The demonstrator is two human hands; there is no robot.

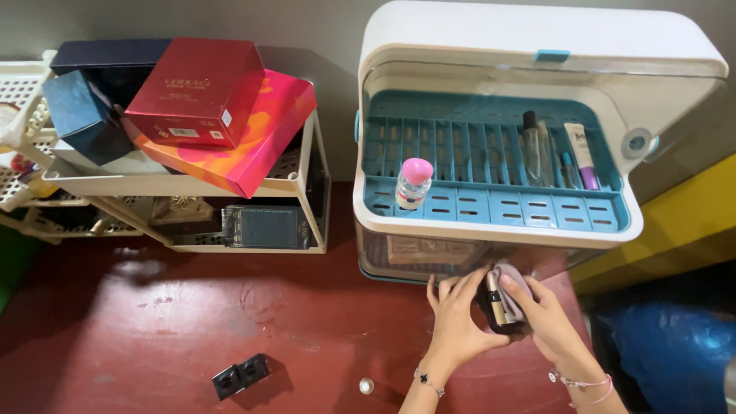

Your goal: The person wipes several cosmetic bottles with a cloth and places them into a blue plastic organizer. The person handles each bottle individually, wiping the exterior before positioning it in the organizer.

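Both hands low at 5 o'clock of frame, over the red counter. Left hand and right hand each have a grip closed around one small dark bottle with a gold band, a pale cloth bunched on top of it. Bottle sits just in front of the white cosmetic organizer, at its 6 o'clock.

In the organizer's blue slotted tray: one pink-capped bottle at 9 o'clock, about four slim tubes leaning at 2 o'clock.

At 10 o'clock, one cream shelf rack carrying four boxes: one red box, one pink-orange box, two navy.

On the counter at 7 o'clock: one black clip-like piece, one small round silver cap.
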